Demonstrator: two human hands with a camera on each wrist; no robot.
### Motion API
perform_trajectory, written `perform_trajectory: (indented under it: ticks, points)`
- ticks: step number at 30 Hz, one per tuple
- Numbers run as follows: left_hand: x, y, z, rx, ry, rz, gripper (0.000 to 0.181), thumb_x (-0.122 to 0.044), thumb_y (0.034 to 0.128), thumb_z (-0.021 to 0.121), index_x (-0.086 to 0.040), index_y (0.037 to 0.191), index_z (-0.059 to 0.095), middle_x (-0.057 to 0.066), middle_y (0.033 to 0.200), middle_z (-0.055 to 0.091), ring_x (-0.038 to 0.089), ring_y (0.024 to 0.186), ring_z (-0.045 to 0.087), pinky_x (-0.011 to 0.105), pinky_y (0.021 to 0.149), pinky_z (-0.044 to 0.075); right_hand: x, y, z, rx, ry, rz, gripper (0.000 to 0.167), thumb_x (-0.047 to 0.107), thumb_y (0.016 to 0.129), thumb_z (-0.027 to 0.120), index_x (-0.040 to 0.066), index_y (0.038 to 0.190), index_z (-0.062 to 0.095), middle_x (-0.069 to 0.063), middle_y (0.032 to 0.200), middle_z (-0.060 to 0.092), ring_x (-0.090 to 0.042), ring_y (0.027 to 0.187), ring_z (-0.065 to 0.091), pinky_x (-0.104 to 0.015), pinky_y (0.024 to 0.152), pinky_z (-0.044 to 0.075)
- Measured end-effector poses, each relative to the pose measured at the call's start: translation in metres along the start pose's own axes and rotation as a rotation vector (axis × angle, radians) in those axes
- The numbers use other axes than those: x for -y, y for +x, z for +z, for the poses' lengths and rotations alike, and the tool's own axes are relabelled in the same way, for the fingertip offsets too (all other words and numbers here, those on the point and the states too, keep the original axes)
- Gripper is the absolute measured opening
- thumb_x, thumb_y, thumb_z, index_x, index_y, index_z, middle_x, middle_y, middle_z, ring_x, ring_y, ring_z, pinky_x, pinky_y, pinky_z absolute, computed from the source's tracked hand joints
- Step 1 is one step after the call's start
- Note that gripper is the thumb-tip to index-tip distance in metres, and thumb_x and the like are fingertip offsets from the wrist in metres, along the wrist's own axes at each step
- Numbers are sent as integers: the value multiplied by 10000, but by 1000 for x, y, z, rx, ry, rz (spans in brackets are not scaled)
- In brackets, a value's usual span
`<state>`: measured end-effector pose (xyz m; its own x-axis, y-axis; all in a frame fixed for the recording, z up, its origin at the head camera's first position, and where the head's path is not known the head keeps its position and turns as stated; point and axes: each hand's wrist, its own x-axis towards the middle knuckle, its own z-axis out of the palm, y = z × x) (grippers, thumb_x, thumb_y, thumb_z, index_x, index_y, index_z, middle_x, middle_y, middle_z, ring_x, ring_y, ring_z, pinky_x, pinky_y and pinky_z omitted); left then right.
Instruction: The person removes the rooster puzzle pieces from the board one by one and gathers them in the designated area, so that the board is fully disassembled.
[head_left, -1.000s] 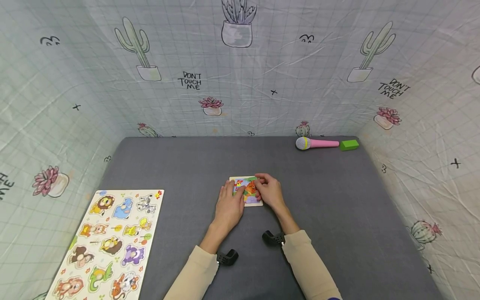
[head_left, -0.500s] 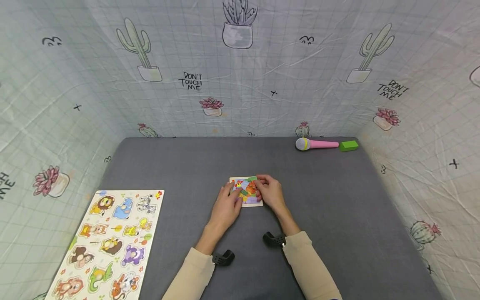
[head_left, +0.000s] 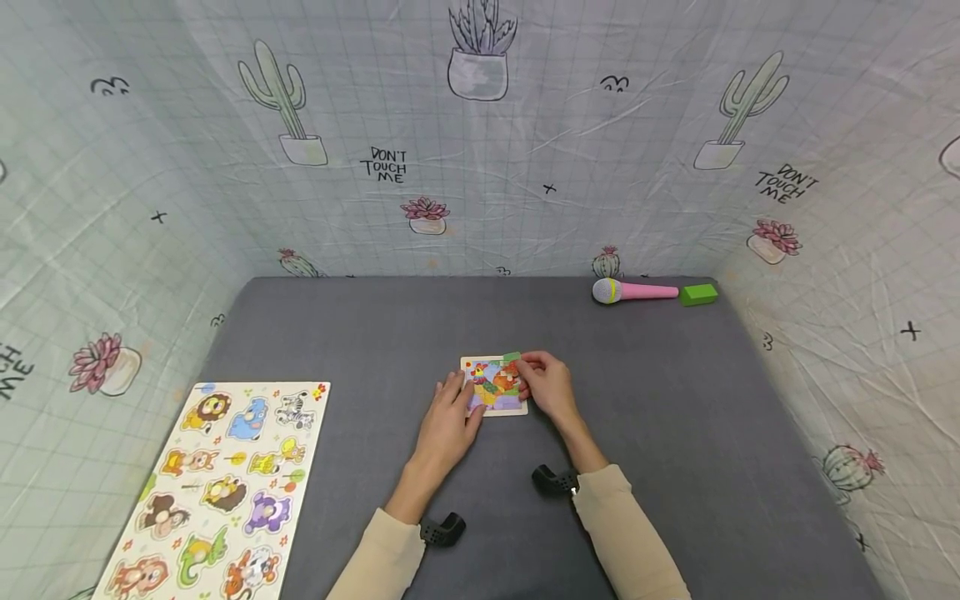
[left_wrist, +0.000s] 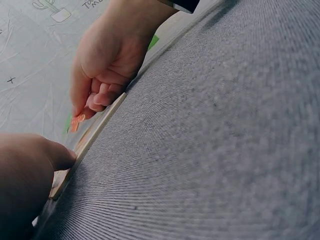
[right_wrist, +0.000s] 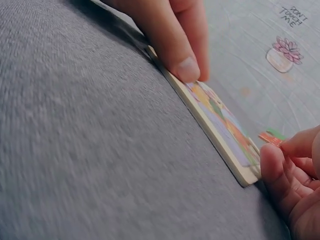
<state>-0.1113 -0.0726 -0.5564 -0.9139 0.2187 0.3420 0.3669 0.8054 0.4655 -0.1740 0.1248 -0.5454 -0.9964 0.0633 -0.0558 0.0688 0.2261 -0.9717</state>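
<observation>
A: What are the hands doing?
B: The left hand point(head_left: 442, 425) lies with fingers extended and spread a little over the left edge of the puzzle board point(head_left: 507, 412), its thumb touching the near rim. The right hand point(head_left: 551, 390) pinches a small orange-and-green piece point(right_wrist: 270, 138) between thumb and forefinger, its other fingers curled.
A: Where's the piece, exactly?
B: Raised at the board's far right corner; its green part overlaps the far rim in the head view.
A: And the board itself?
B: Flat on the grey bench point(head_left: 375, 333), between the hands. Pale rim, bright picture: a rooster at left, something orange at right.
A: Anything hard to see?
B: The hands cover parts of both sides. From the left wrist the board is nearly edge-on, and the right wrist view cuts off much of the right hand.
</observation>
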Motion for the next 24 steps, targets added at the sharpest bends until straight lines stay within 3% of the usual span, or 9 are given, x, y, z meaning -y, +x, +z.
perform_trajectory:
  ticks: [7,24]
  points:
    - [3,-1,4,-21,-11,-1,471,-244,929,716,65,1275,639,277,1420,549,439,1376,487,602,1150,367,-1,2,-16,-36,-15,-13,246,167,969,665,-26,1122,665,-207,821,674,-143,518,628,-313,496,583]
    - [5,-2,9,-59,-50,-13,459,-218,907,737,61,1261,652,300,1404,552,447,1376,484,593,1160,357,-5,21,-82,-181,-8,26,263,163,974,652,-44,1138,651,-168,851,660,-86,540,641,-298,525,597]
